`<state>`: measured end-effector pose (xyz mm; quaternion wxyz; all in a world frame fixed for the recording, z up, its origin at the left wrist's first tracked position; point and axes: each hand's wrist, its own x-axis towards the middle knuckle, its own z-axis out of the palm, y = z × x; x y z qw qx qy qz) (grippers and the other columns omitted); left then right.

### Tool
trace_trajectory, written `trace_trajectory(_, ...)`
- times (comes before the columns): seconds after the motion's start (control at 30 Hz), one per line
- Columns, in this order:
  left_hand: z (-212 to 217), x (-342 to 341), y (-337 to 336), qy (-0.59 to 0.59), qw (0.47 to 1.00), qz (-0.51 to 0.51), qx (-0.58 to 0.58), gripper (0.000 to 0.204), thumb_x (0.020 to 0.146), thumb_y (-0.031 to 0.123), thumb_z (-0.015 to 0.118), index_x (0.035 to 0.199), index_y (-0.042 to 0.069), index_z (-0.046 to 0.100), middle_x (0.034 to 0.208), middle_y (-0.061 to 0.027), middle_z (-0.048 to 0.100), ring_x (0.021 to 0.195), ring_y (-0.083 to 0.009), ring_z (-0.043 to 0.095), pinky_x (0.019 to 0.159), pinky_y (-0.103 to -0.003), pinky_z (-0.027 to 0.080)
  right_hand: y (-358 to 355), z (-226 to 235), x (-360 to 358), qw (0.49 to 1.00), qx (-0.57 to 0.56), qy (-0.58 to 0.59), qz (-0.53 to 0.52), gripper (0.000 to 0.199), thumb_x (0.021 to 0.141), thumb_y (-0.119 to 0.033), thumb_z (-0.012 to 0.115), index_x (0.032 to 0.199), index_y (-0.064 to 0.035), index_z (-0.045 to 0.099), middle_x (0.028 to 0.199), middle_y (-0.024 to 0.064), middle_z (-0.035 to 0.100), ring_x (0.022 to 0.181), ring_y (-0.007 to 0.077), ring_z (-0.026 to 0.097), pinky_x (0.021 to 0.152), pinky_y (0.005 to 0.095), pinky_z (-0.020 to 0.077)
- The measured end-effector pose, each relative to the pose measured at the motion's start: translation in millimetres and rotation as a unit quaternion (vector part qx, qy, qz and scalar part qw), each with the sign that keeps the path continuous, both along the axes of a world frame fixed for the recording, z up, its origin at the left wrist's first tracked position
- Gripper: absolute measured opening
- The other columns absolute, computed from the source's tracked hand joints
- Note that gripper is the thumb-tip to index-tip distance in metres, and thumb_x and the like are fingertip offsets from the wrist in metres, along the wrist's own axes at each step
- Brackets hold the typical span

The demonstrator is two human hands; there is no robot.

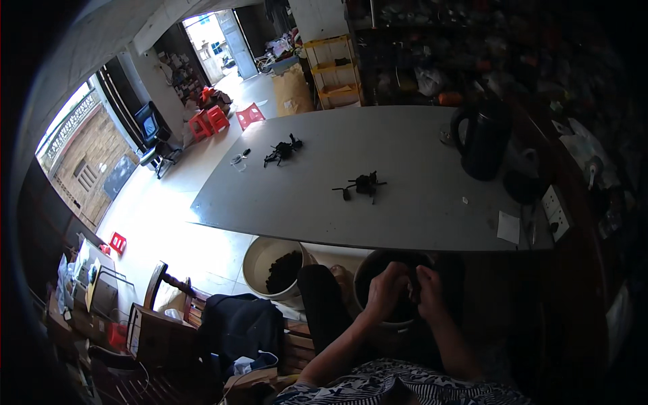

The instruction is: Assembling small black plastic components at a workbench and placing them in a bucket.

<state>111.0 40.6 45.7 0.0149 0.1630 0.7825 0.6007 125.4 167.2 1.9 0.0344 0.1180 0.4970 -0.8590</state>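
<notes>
My left hand [388, 289] and my right hand [430, 293] are close together just below the table's near edge, over a dark-filled bucket [395, 325]. Both have their fingers curled in. Something small and dark seems to be between them, too dim to name. Left of my knee stands a pale bucket [250, 278] with a heap of small black pieces [284, 272] in it. On the grey table [290, 202] lie a cluster of black branching parts [365, 184] and, farther left, a second black cluster [283, 150].
A dark kettle [483, 145] and a white power strip [555, 212] are at the table's right side, near a white paper slip [508, 227]. A wooden chair [191, 291] with a dark jacket [243, 327] stands at my left. Red stools [210, 121] are beyond the table.
</notes>
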Motion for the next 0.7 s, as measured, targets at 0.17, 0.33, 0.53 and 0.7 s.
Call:
trace_trajectory(0.17, -23.6, -2.8, -4.0, 0.018, 0.992, -0.118, 0.033, 0.023, 0.075, 0.0, 0.06, 0.095, 0.003, 0.05, 0.078, -0.0031, 0.054, 0.073, -0.0089, 0.053, 0.066, -0.024, 0.045, -8.4, -21.4, -7.8, 0.967, 0.175, 0.007, -0.184, 0.024, 0.091, -0.028, 0.047, 0.08, -0.0081, 0.053, 0.066, -0.0006, 0.046, 0.061, 0.0049, 0.044, 0.052, 0.022, 0.0359)
trace_trajectory(0.33, -45.5, -5.7, -10.0, -0.17, 0.96, -0.109, 0.196, 0.021, 0.071, -0.004, 0.064, 0.088, 0.004, 0.052, 0.077, 0.0013, 0.053, 0.071, -0.0074, 0.051, 0.064, -0.021, 0.044, -18.4, -18.8, 5.2, 0.94, 0.31, 0.042, -0.137, 0.028, 0.093, -0.025, 0.041, 0.085, -0.0009, 0.052, 0.072, 0.0081, 0.051, 0.068, 0.0163, 0.051, 0.065, 0.029, 0.0405)
trace_trajectory(0.53, -44.6, -11.6, -21.5, -0.289, 0.923, -0.116, 0.226, 0.009, 0.08, 0.01, 0.061, 0.083, 0.005, 0.055, 0.071, 0.0034, 0.052, 0.068, -0.0057, 0.05, 0.06, -0.019, 0.042, -29.0, 3.7, 15.6, 0.9, 0.406, 0.119, -0.105, 0.018, 0.092, -0.016, 0.041, 0.09, -0.003, 0.053, 0.073, 0.0101, 0.052, 0.071, 0.016, 0.053, 0.066, 0.0288, 0.042)
trace_trajectory(0.7, -32.3, -17.6, -30.7, -0.24, 0.929, -0.156, 0.233, 0.016, 0.088, 0.017, 0.05, 0.075, 0.007, 0.05, 0.067, 0.0029, 0.05, 0.064, -0.0048, 0.049, 0.054, -0.02, 0.039, -12.3, 22.2, 11.8, 0.929, 0.331, 0.166, 0.027, 0.006, 0.087, -0.008, 0.049, 0.088, -0.0039, 0.053, 0.073, 0.0051, 0.054, 0.07, 0.0131, 0.054, 0.067, 0.0263, 0.0431)
